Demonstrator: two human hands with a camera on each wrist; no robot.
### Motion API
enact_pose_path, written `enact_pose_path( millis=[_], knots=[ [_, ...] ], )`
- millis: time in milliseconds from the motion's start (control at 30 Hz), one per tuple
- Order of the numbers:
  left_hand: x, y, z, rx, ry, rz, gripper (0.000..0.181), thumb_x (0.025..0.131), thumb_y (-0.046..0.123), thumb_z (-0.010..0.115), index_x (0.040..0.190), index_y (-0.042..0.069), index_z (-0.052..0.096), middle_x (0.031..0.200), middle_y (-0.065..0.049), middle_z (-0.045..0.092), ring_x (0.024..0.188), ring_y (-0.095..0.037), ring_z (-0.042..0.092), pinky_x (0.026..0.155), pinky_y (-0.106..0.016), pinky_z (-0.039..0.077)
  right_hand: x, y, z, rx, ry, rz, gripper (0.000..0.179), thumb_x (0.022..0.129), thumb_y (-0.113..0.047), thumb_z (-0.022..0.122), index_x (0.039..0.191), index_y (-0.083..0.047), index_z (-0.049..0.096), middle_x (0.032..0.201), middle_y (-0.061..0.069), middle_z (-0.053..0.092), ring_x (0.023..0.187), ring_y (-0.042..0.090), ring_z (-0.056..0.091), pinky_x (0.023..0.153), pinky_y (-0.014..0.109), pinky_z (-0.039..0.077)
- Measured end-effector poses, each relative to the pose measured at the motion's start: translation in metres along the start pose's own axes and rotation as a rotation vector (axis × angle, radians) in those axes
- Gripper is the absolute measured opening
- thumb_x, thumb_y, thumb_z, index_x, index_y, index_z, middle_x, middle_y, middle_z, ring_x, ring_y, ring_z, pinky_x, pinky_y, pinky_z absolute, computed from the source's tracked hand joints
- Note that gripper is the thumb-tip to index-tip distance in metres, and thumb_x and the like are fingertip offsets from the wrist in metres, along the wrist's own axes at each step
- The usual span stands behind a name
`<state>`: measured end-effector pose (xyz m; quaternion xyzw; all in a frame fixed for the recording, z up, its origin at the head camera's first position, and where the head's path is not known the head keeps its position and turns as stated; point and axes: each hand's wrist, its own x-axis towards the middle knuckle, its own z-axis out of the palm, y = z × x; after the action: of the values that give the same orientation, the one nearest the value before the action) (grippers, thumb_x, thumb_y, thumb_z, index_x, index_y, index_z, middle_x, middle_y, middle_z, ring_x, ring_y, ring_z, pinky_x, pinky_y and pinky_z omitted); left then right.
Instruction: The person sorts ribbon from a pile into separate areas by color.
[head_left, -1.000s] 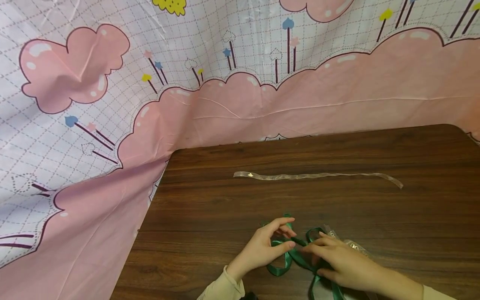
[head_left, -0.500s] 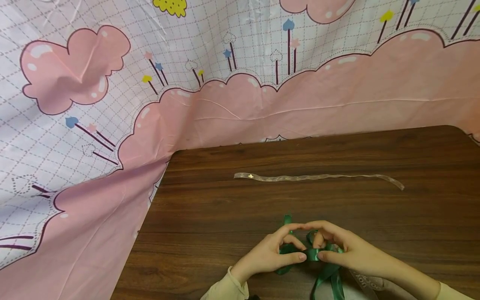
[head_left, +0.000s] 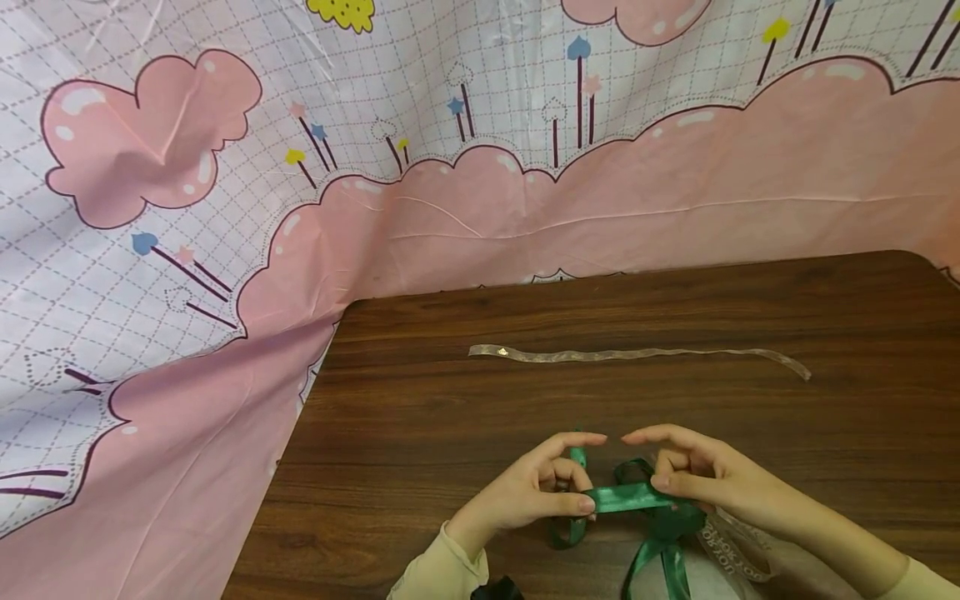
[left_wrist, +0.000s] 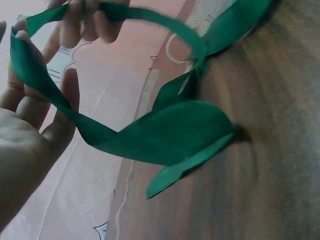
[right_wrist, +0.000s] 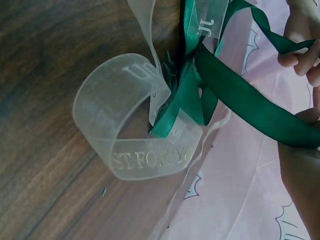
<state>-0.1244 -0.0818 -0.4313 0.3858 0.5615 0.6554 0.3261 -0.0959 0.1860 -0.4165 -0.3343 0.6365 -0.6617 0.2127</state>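
A green satin ribbon [head_left: 626,497] is stretched between my two hands near the front of the table. My left hand [head_left: 525,492] pinches one end of this stretch between thumb and fingers, its index finger extended. At the other end, my right hand [head_left: 708,477] pinches it, index finger likewise stretched out to the left. Below the right hand the green ribbon gathers into a bunch with hanging tails. In the left wrist view a green loop [left_wrist: 175,130] twists down to the tabletop. A sheer whitish ribbon [right_wrist: 150,157] with printed letters curls beside the green bunch in the right wrist view.
A thin sheer ribbon strip [head_left: 600,356] lies lengthwise across the brown wooden table [head_left: 405,408], beyond the hands. Behind the table hangs a pink and white patterned cloth [head_left: 450,208]. A dark object [head_left: 497,588] shows at the bottom edge beside the left sleeve.
The hands, close together half a second ago with index fingertips meeting, have moved apart. The green ribbon between them is now drawn out into a longer flat stretch.
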Motion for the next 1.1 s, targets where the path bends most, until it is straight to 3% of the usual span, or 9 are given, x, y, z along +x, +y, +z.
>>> enact_pose_path(
  millis=[67,200,367,567,733,900,967,1100],
  knots=[
    [0.0,0.003,-0.002,-0.039,-0.006,0.013,0.064,0.093,0.015,0.057,0.144,0.0,0.021,0.086,-0.046,0.044,0.075,0.0,0.059,0.072,-0.015,0.048,-0.002,-0.003,-0.001,-0.011,-0.001,0.028,0.045,0.095,0.008,0.035,0.138,0.002,0.031,0.069,0.013,0.04,0.053,0.025,0.035,0.046,0.031,0.037],
    [-0.002,0.008,-0.005,-0.042,-0.005,0.014,0.064,0.092,0.012,0.059,0.144,0.001,0.023,0.083,-0.045,0.044,0.073,0.0,0.061,0.069,-0.015,0.048,-0.004,-0.008,-0.005,-0.006,0.005,-0.002,0.046,0.093,0.011,0.034,0.138,0.007,0.028,0.071,0.014,0.039,0.061,0.028,0.038,0.055,0.034,0.042],
    [-0.003,0.01,-0.007,0.0,-0.001,0.003,0.066,0.09,0.016,0.061,0.143,0.001,0.025,0.08,-0.043,0.046,0.07,0.001,0.058,0.066,-0.014,0.041,-0.007,-0.013,-0.012,-0.008,0.071,-0.038,0.046,0.092,0.014,0.033,0.137,0.011,0.026,0.074,0.011,0.042,0.061,0.029,0.034,0.049,0.035,0.037],
    [-0.005,0.012,-0.01,0.021,0.025,0.013,0.064,0.091,0.015,0.061,0.143,0.003,0.026,0.08,-0.038,0.046,0.068,0.0,0.05,0.065,-0.014,0.035,-0.013,-0.013,-0.023,0.039,0.099,-0.114,0.052,0.091,0.019,0.028,0.14,0.004,0.028,0.077,0.007,0.043,0.061,0.027,0.033,0.048,0.036,0.032],
    [-0.006,0.015,-0.015,0.037,0.061,0.041,0.061,0.091,0.013,0.059,0.142,0.0,0.027,0.076,-0.036,0.045,0.07,-0.002,0.058,0.064,-0.017,0.045,-0.018,-0.011,-0.031,0.074,0.119,-0.171,0.055,0.09,0.021,0.024,0.141,0.002,0.03,0.078,0.005,0.042,0.06,0.023,0.029,0.049,0.036,0.026],
    [-0.007,0.018,-0.021,0.03,0.099,0.068,0.057,0.092,0.009,0.056,0.14,-0.004,0.029,0.071,-0.034,0.043,0.07,-0.003,0.06,0.07,-0.027,0.054,-0.024,-0.009,-0.043,0.114,0.149,-0.243,0.057,0.089,0.022,0.017,0.141,0.003,0.03,0.083,0.0,0.049,0.063,0.022,0.03,0.05,0.036,0.023],
    [-0.009,0.02,-0.022,0.024,0.113,0.074,0.054,0.093,0.009,0.056,0.139,-0.005,0.031,0.07,-0.028,0.046,0.07,-0.003,0.061,0.072,-0.028,0.055,-0.027,-0.009,-0.047,0.094,0.187,-0.235,0.057,0.09,0.021,0.017,0.141,0.001,0.032,0.084,-0.004,0.053,0.065,0.021,0.031,0.051,0.035,0.023],
    [-0.014,0.025,-0.027,0.014,0.146,0.06,0.053,0.094,0.013,0.056,0.138,-0.004,0.033,0.071,-0.001,0.058,0.071,-0.003,0.061,0.075,-0.027,0.054,-0.035,-0.01,-0.053,0.077,0.263,-0.219,0.057,0.09,0.021,0.019,0.14,-0.001,0.035,0.084,-0.009,0.052,0.066,0.021,0.032,0.051,0.034,0.022]
  ],
)
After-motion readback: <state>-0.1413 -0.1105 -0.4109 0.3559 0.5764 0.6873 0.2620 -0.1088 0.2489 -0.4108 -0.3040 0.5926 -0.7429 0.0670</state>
